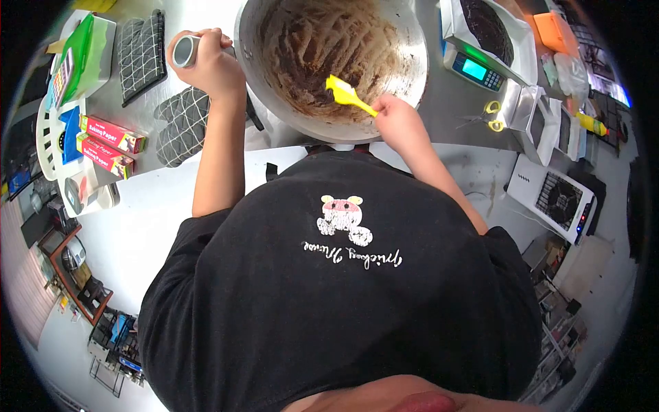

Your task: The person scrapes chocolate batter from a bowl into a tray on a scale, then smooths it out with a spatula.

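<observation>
Smooth plastic spatula [349, 95], smooth-rimmed metal pan [416, 65]

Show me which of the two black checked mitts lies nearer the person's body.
The lower mitt, partly hidden by the left forearm. The upper mitt lies farther away, next to the green-lidded box.

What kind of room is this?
Most likely a kitchen or small bakery: a big metal bowl smeared with brown mixture, boxes of baking paper, and a tin of something dark on a digital scale.
</observation>
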Demonstrator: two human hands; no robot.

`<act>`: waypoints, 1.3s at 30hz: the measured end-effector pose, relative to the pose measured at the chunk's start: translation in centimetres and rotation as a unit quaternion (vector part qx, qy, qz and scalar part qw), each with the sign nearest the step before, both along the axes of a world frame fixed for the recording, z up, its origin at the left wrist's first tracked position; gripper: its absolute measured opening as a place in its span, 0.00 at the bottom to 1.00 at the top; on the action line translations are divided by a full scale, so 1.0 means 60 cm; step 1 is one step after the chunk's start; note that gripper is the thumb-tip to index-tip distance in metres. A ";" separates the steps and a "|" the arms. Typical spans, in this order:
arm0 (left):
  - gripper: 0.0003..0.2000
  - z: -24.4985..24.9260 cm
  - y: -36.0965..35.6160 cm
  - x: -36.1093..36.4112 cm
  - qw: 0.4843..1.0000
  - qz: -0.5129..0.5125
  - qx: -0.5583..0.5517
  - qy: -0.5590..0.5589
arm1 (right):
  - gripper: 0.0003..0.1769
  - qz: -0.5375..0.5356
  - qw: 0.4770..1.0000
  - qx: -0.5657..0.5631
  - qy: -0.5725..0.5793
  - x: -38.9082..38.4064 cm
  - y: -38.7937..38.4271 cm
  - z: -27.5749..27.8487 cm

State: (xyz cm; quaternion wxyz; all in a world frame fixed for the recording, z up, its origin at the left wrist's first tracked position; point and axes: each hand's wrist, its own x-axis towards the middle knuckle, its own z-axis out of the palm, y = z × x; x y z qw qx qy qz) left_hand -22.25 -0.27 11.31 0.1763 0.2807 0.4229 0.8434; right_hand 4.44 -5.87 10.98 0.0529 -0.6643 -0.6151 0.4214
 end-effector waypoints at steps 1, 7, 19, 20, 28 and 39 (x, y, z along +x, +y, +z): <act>0.06 0.003 0.000 0.002 1.000 0.001 0.001 0.000 | 0.09 0.030 0.999 0.021 -0.030 -0.001 -0.010 -0.014; 0.08 0.014 -0.011 0.020 1.000 0.023 -0.005 0.005 | 0.10 0.061 0.998 0.007 0.017 -0.049 -0.037 0.009; 0.10 0.013 -0.025 0.025 0.999 0.023 -0.020 0.019 | 0.09 0.028 0.999 0.038 -0.018 -0.069 -0.015 -0.020; 0.10 0.014 -0.024 0.024 0.999 0.025 -0.020 0.018 | 0.10 0.047 0.997 0.051 0.018 -0.076 -0.025 -0.010; 0.10 0.019 -0.032 0.030 0.999 0.015 -0.012 0.028 | 0.08 0.017 0.990 0.081 0.117 -0.073 0.002 0.016; 0.08 0.010 -0.034 0.026 0.998 0.043 -0.036 0.026 | 0.09 0.119 0.982 0.101 0.105 -0.082 0.015 -0.008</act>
